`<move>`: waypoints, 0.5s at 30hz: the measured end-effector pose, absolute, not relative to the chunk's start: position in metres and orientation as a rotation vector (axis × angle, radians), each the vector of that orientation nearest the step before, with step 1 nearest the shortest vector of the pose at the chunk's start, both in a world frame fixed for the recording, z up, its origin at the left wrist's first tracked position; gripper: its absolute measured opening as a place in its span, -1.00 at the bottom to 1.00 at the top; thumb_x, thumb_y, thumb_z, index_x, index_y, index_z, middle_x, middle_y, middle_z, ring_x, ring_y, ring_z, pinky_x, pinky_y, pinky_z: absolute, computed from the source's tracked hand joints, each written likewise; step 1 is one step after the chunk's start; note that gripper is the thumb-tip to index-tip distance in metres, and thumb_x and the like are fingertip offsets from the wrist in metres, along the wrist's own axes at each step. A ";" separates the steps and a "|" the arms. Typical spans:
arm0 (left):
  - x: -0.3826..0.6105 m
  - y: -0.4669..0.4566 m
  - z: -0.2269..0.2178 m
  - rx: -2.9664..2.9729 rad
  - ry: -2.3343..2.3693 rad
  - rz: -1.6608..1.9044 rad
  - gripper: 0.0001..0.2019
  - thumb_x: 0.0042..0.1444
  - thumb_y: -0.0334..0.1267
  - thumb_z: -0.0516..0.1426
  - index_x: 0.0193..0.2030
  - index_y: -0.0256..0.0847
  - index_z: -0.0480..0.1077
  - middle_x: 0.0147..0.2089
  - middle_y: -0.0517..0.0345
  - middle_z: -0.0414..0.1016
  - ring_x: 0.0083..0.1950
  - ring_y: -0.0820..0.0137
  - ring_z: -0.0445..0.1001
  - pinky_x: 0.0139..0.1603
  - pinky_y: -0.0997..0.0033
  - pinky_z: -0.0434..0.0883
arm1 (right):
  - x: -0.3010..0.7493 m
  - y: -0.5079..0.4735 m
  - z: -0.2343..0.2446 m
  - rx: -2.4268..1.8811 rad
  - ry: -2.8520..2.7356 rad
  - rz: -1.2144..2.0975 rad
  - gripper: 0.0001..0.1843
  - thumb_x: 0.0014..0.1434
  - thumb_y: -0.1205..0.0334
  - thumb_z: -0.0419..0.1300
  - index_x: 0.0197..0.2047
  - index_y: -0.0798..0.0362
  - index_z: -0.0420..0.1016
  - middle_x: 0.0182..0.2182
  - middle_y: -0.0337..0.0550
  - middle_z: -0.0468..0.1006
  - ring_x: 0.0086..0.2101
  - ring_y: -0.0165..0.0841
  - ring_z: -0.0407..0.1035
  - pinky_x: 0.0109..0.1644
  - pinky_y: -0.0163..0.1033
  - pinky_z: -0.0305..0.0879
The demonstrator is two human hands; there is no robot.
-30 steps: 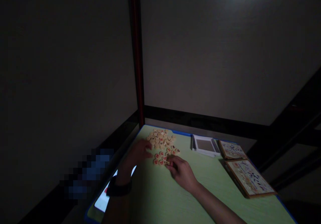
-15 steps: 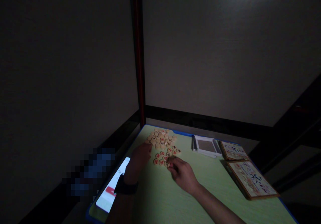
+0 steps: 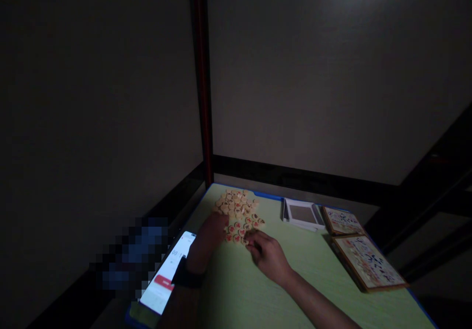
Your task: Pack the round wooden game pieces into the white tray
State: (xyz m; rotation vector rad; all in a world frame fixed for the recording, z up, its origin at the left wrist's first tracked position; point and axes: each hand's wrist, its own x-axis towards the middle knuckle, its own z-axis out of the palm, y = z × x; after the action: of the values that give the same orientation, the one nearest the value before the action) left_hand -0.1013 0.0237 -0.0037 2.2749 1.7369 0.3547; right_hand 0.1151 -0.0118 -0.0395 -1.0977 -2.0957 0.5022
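Round wooden xiangqi pieces with red and dark characters lie on the green table (image 3: pixel 239 280). A loose pile of pieces (image 3: pixel 236 202) sits toward the far corner, some face down. Nearer to me, a group of face-up pieces (image 3: pixel 236 229) lies in short rows. My left hand (image 3: pixel 213 229), in shadow, has its fingers bent at the near left edge of the pile; what they hold, if anything, is hidden. My right hand (image 3: pixel 267 255) is closed, its thumb and fingers pinched on a xiangqi piece (image 3: pixel 244 241) at the right end of the nearest row.
A lit phone (image 3: pixel 167 275) with a timer display lies at the left edge, partly behind my left wrist. A white open box (image 3: pixel 303 215) stands at the back. Two flat patterned boxes (image 3: pixel 370 265) lie along the right edge. Walls rise behind the table.
My left hand has moved slightly right and toward the face-up pieces, from beside the pile. My right hand stays at the same row's end, almost unmoved.
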 end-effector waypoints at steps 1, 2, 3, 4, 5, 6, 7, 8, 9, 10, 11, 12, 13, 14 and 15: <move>-0.102 0.024 -0.003 2.264 1.724 0.377 -0.74 0.07 -0.50 0.04 -0.15 -0.25 0.47 -0.09 -0.02 0.54 -0.03 0.26 0.45 -0.02 0.35 0.33 | 0.115 -0.012 -0.040 -1.096 -2.097 0.494 -0.84 0.19 0.40 0.13 -0.24 0.00 0.52 -0.29 -0.14 0.59 -0.28 -0.30 0.47 -0.18 -0.24 0.36; -0.104 0.025 -0.003 2.249 1.712 0.410 -0.73 0.11 -0.49 0.03 -0.12 -0.25 0.47 -0.09 -0.01 0.54 -0.04 0.28 0.46 -0.01 0.35 0.34 | 0.115 -0.012 -0.040 -1.093 -2.096 0.488 -0.83 0.19 0.39 0.13 -0.24 0.00 0.52 -0.29 -0.14 0.59 -0.28 -0.30 0.47 -0.18 -0.24 0.36; -0.105 0.026 -0.002 2.233 1.704 0.451 -0.73 0.14 -0.47 0.02 -0.08 -0.26 0.47 -0.09 -0.02 0.54 -0.04 0.29 0.47 0.00 0.35 0.34 | 0.115 -0.012 -0.040 -1.090 -2.095 0.484 -0.83 0.19 0.39 0.13 -0.24 0.00 0.52 -0.30 -0.14 0.58 -0.28 -0.30 0.47 -0.18 -0.23 0.36; -0.107 0.027 0.000 2.219 1.695 0.487 -0.72 0.16 -0.45 0.02 -0.06 -0.26 0.47 -0.08 -0.01 0.55 -0.04 0.30 0.47 0.01 0.35 0.35 | 0.115 -0.012 -0.040 -1.089 -2.094 0.480 -0.83 0.19 0.39 0.12 -0.24 0.00 0.52 -0.30 -0.14 0.58 -0.28 -0.30 0.47 -0.17 -0.23 0.36; -0.108 0.028 0.001 2.206 1.685 0.495 -0.73 0.17 -0.44 0.03 -0.06 -0.27 0.48 -0.08 0.00 0.55 -0.04 0.31 0.48 0.01 0.36 0.36 | 0.115 -0.012 -0.040 -1.090 -2.092 0.477 -0.83 0.20 0.38 0.12 -0.24 0.00 0.52 -0.30 -0.14 0.58 -0.28 -0.30 0.47 -0.17 -0.23 0.37; -0.109 0.029 0.003 2.198 1.674 0.478 -0.74 0.16 -0.44 0.04 -0.08 -0.26 0.50 -0.09 0.01 0.56 -0.05 0.31 0.48 0.02 0.36 0.36 | 0.115 -0.012 -0.040 -1.094 -2.091 0.474 -0.84 0.20 0.38 0.13 -0.25 0.00 0.53 -0.30 -0.14 0.58 -0.28 -0.29 0.48 -0.17 -0.23 0.37; -0.109 0.030 0.005 2.190 1.667 0.442 -0.76 0.15 -0.44 0.06 -0.12 -0.25 0.52 -0.10 0.02 0.57 -0.05 0.31 0.48 0.03 0.36 0.36 | 0.115 -0.012 -0.039 -1.100 -2.092 0.471 -0.84 0.20 0.38 0.13 -0.25 0.00 0.53 -0.29 -0.13 0.59 -0.27 -0.29 0.48 -0.16 -0.23 0.37; -0.110 0.030 0.006 2.179 1.664 0.399 -0.77 0.13 -0.44 0.07 -0.17 -0.25 0.53 -0.12 0.03 0.58 -0.05 0.30 0.49 0.03 0.36 0.37 | 0.115 -0.012 -0.039 -1.105 -2.092 0.469 -0.84 0.20 0.39 0.13 -0.25 0.00 0.53 -0.29 -0.13 0.59 -0.27 -0.28 0.48 -0.16 -0.22 0.38; -0.109 0.030 0.008 2.167 1.663 0.362 -0.78 0.12 -0.44 0.08 -0.20 -0.24 0.55 -0.13 0.04 0.58 -0.05 0.29 0.49 0.03 0.35 0.37 | 0.115 -0.012 -0.039 -1.108 -2.093 0.469 -0.84 0.20 0.39 0.13 -0.24 0.01 0.53 -0.29 -0.12 0.59 -0.26 -0.27 0.49 -0.15 -0.22 0.38; -0.109 0.030 0.010 2.155 1.669 0.338 -0.79 0.11 -0.44 0.09 -0.21 -0.24 0.55 -0.13 0.03 0.59 -0.06 0.28 0.49 0.03 0.34 0.37 | 0.115 -0.012 -0.039 -1.110 -2.093 0.471 -0.84 0.20 0.39 0.14 -0.24 0.02 0.54 -0.28 -0.11 0.60 -0.25 -0.27 0.49 -0.14 -0.21 0.39; -0.109 0.030 0.011 2.147 1.678 0.326 -0.79 0.10 -0.44 0.10 -0.22 -0.24 0.56 -0.13 0.03 0.59 -0.06 0.28 0.50 0.02 0.34 0.38 | 0.115 -0.012 -0.039 -1.110 -2.093 0.475 -0.83 0.19 0.40 0.14 -0.23 0.02 0.54 -0.26 -0.10 0.61 -0.24 -0.26 0.50 -0.13 -0.21 0.39; -0.108 0.029 0.011 2.142 1.684 0.327 -0.80 0.10 -0.43 0.11 -0.22 -0.23 0.56 -0.14 0.02 0.59 -0.07 0.28 0.50 0.00 0.34 0.38 | 0.115 -0.012 -0.038 -1.112 -2.092 0.480 -0.83 0.19 0.41 0.14 -0.23 0.03 0.54 -0.24 -0.09 0.61 -0.23 -0.26 0.51 -0.12 -0.21 0.40; -0.108 0.028 0.012 2.144 1.683 0.333 -0.80 0.10 -0.43 0.11 -0.23 -0.22 0.56 -0.14 0.02 0.59 -0.08 0.28 0.50 -0.01 0.35 0.39 | 0.115 -0.012 -0.038 -1.115 -2.090 0.485 -0.83 0.19 0.41 0.14 -0.23 0.03 0.54 -0.23 -0.09 0.62 -0.21 -0.26 0.51 -0.11 -0.20 0.40; -0.108 0.027 0.011 2.151 1.680 0.343 -0.81 0.11 -0.42 0.10 -0.24 -0.22 0.56 -0.15 0.03 0.59 -0.09 0.29 0.50 -0.02 0.35 0.39 | 0.115 -0.012 -0.039 -1.119 -2.089 0.489 -0.82 0.19 0.41 0.14 -0.23 0.02 0.54 -0.21 -0.09 0.63 -0.20 -0.25 0.52 -0.10 -0.20 0.41; -0.107 0.027 0.011 2.162 1.677 0.356 -0.81 0.11 -0.41 0.10 -0.26 -0.21 0.56 -0.16 0.03 0.59 -0.09 0.29 0.50 -0.02 0.36 0.39 | 0.116 -0.012 -0.039 -1.122 -2.087 0.493 -0.82 0.19 0.40 0.14 -0.23 0.02 0.55 -0.20 -0.09 0.64 -0.20 -0.25 0.52 -0.09 -0.19 0.41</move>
State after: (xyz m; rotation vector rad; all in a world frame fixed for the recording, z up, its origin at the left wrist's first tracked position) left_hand -0.1075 0.0266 0.0111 2.1620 1.6768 0.3564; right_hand 0.1156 -0.0118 -0.0388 -1.1225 -2.0872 0.4927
